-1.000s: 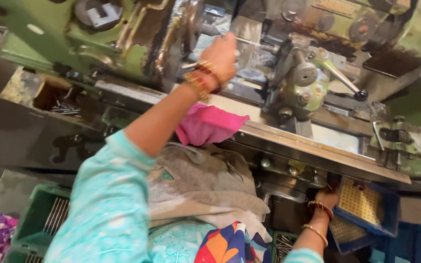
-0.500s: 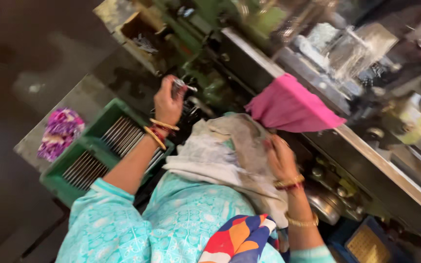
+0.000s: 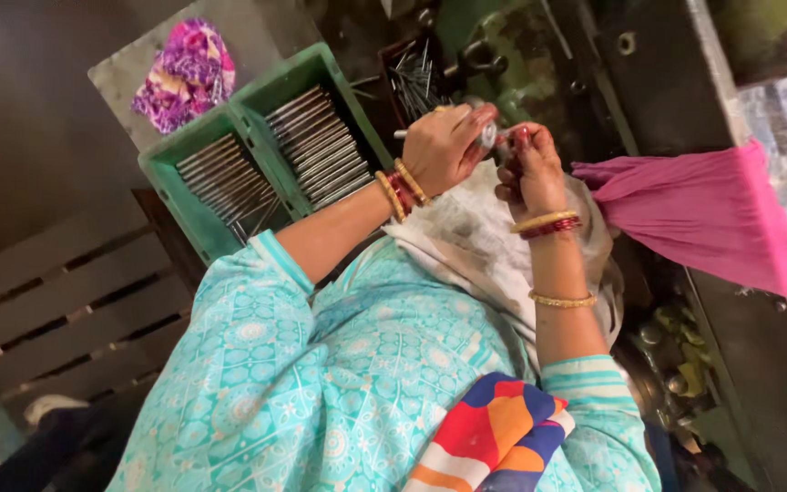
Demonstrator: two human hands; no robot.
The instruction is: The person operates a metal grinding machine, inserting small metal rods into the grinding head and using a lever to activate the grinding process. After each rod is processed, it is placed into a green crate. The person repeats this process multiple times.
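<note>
Your left hand and right hand meet over the soiled white cloth in your lap, fingers clenched together on a small shiny metal piece, too small to identify. Just left sits a green crate of metal rods; a pink cloth hangs from the machine's worktop on the right.

A dark, dim floor fills the upper left. Below it lies a slatted wooden pallet. A green machine body and a dark metal surface run along the right.
</note>
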